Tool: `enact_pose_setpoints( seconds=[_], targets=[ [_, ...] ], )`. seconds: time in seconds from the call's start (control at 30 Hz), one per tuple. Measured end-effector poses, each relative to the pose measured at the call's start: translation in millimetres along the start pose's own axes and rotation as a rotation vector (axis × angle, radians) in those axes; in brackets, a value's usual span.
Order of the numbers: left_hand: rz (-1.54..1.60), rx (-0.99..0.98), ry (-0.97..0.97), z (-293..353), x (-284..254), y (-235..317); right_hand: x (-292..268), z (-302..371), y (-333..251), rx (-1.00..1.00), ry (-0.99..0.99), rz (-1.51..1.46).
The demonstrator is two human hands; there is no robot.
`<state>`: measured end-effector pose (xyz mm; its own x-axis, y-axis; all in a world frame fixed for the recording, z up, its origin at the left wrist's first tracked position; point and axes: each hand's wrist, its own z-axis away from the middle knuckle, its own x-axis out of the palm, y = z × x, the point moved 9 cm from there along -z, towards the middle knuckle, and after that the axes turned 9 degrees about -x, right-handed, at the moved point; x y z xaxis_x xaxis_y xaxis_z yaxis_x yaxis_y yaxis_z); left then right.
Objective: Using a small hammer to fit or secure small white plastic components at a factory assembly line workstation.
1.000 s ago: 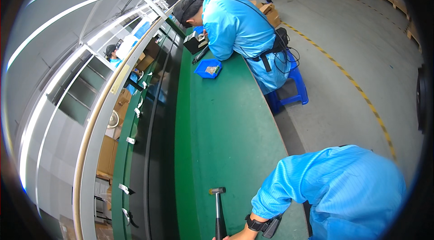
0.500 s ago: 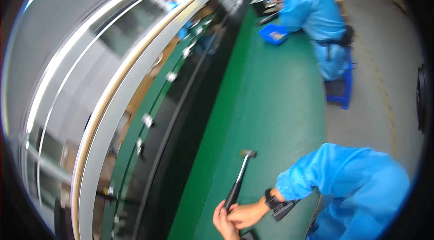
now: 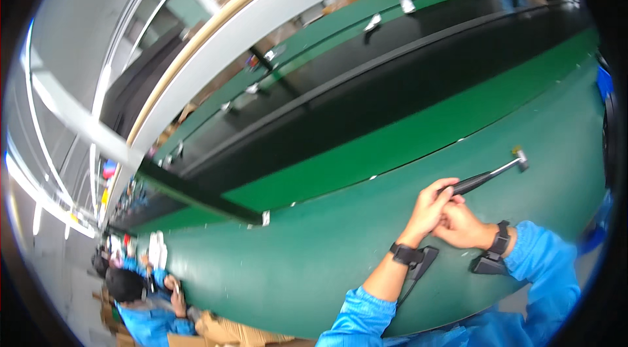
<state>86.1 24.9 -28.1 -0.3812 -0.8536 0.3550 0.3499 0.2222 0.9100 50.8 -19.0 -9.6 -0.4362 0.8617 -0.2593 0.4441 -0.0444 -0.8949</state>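
A hammer (image 3: 473,183) with a black grip, a silver shaft and a small head with a yellowish face points to the far right over the green tabletop. My left hand (image 3: 426,211) is closed at the butt of the grip, its fingers around the end. Pressed against it, my right hand (image 3: 462,225) is curled, with its thumb side along the underside of the same grip. The two hands overlap, so part of the handle is hidden. Black straps with dark box-like devices circle both wrists, below blue sleeves.
The green table (image 3: 314,275) runs along a black conveyor belt (image 3: 366,108) carrying small white parts (image 3: 407,5). A dark post (image 3: 196,193) stands at left. One co-worker (image 3: 140,308) sits at the lower left, near cardboard (image 3: 229,329). A blue item (image 3: 604,80) shows at the right edge.
My view has swung left, from the co-worker ahead toward the conveyor and the far left end. The hammer and both hands now appear farther right in the picture, still together.
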Motion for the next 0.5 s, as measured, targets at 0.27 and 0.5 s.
enact_pose_setpoints(
  seconds=[0.27,0.5],
  targets=[
    [0.005,0.013,0.062,-1,-10,-2,11,-2,2,0.188,-0.050,-0.201],
    [-0.014,0.019,0.056,0,-6,2,9,-1,-2,0.205,-0.028,-0.163]
  ],
)
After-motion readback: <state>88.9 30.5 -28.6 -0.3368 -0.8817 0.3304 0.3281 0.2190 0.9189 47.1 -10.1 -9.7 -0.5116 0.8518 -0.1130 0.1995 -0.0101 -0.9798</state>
